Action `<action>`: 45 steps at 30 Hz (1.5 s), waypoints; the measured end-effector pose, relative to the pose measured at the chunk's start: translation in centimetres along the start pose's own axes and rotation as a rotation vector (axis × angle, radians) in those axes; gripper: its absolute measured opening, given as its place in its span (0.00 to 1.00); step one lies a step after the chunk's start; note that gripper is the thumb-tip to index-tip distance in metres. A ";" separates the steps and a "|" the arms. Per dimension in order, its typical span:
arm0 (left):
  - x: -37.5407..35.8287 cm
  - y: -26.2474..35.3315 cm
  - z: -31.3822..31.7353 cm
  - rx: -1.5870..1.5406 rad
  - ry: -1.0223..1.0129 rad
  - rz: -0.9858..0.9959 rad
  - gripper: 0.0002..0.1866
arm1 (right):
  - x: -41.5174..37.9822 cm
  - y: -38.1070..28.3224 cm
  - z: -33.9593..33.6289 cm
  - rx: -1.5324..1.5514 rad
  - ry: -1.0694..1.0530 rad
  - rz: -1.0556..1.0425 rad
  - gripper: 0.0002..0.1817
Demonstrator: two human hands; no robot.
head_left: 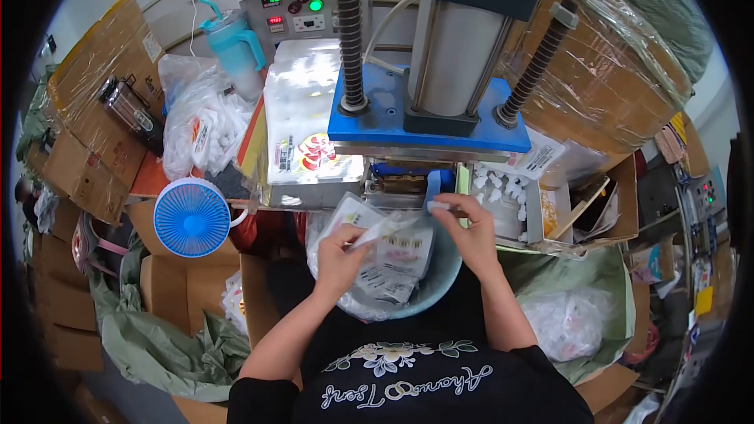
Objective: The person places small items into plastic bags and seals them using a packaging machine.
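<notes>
My left hand (339, 265) is closed on the edge of a clear plastic bag (386, 228), held over a light blue basin (448, 283). My right hand (470, 234) pinches a small white piece (440, 206) at the bag's other end. Several printed plastic bags (404, 255) lie in the basin below both hands. Just beyond my right fingertips, a blue curved part (433, 185) stands at the base of the press (428, 114).
A stack of printed bags (302, 122) lies left of the press. To its right, a tray (503, 224) holds small white pieces (495, 188). A blue fan (192, 218) and a cardboard box (184, 279) are at left; a green-lined box (620, 290) is at right.
</notes>
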State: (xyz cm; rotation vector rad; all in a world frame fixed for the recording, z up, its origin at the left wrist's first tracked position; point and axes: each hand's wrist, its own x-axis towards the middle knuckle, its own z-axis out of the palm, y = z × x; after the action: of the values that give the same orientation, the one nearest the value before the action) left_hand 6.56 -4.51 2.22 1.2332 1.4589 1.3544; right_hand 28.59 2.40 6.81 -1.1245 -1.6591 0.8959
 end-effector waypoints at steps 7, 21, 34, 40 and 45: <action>-1.5 -2.5 0.1 0.010 -0.206 -0.078 0.08 | -0.8 0.3 0.5 -0.208 -0.403 0.041 0.12; 5.1 -0.6 5.1 -0.589 -0.125 -0.457 0.16 | 0.8 4.3 -6.8 -0.687 -0.023 -0.155 0.24; 10.3 -1.0 -3.2 0.737 0.268 0.452 0.27 | 1.6 6.9 -5.6 -0.597 0.049 0.000 0.10; 4.5 -2.4 -5.3 1.024 0.133 0.449 0.33 | 1.5 7.5 -6.5 -0.424 0.247 -0.105 0.15; 4.8 -0.7 -6.4 0.804 0.156 0.373 0.28 | 1.0 6.0 -6.4 -0.086 0.157 0.116 0.12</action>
State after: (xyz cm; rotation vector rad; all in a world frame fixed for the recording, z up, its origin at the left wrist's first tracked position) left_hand -0.82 -1.30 2.67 2.0170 2.0611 1.1268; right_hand 36.11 5.74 3.75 -1.3270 -1.5283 0.7927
